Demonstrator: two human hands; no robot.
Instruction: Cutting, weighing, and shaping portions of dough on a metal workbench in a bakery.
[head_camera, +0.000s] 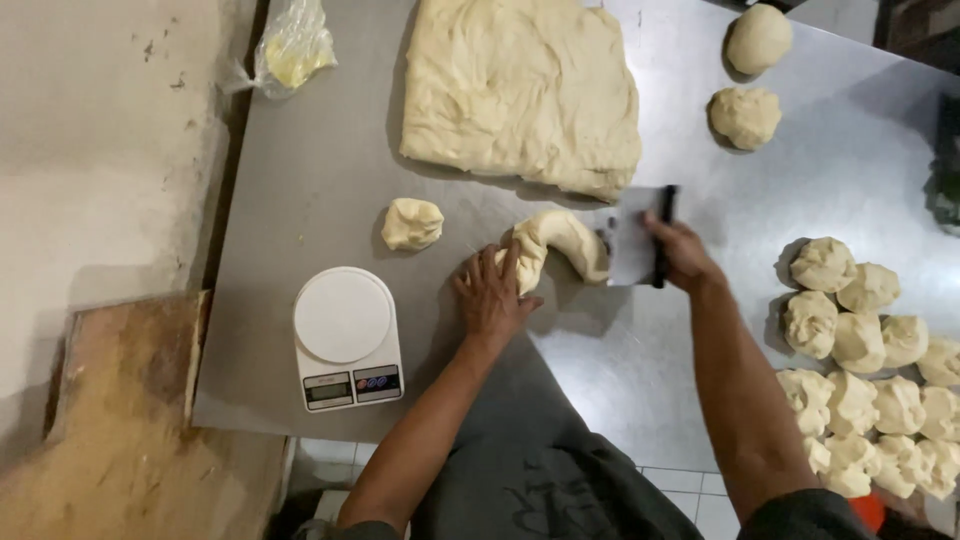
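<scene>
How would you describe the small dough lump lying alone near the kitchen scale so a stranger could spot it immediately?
Start at the big dough slab on the steel table. Below its lower left corner, above the white scale, lies the small lump. It lies alone, apart from the curved strip under the left hand and far from the heap of portions on the right.

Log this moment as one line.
left hand: on dough strip | right hand: gripping bench scraper | scale: empty
</scene>
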